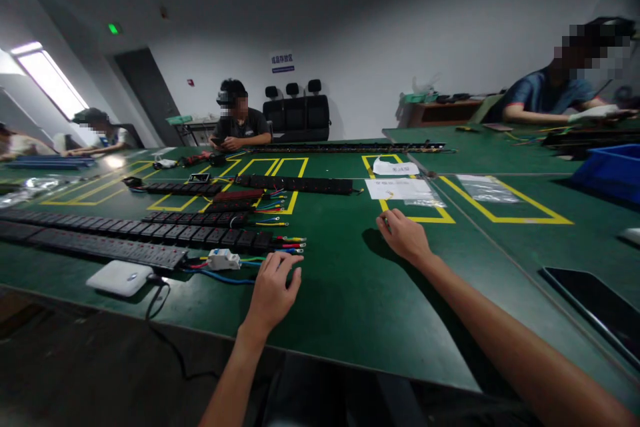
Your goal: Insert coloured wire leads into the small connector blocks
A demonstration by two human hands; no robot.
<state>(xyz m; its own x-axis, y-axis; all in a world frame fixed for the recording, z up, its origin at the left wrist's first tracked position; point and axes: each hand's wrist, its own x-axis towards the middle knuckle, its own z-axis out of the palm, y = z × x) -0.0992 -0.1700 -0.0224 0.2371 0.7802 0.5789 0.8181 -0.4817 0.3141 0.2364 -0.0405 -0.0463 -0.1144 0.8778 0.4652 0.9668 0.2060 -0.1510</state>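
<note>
My left hand is over the near side of the green table, its fingers loosely bent and thumb apart, with nothing seen in it. Just beyond its fingertips are the lugged wire ends of a long black power strip. A nearer strip has a white circuit breaker wired at its right end, beside that hand. Farther right, my right hand hovers above the table, fingers slightly curled and partly apart. No object shows in it. White paper sheets lie just past its fingertips.
A white router-like box with a black cable sits at the front left edge. Clear plastic bags, a dark tablet and a blue bin are on the right. More strips lie farther back. Several people sit around the tables.
</note>
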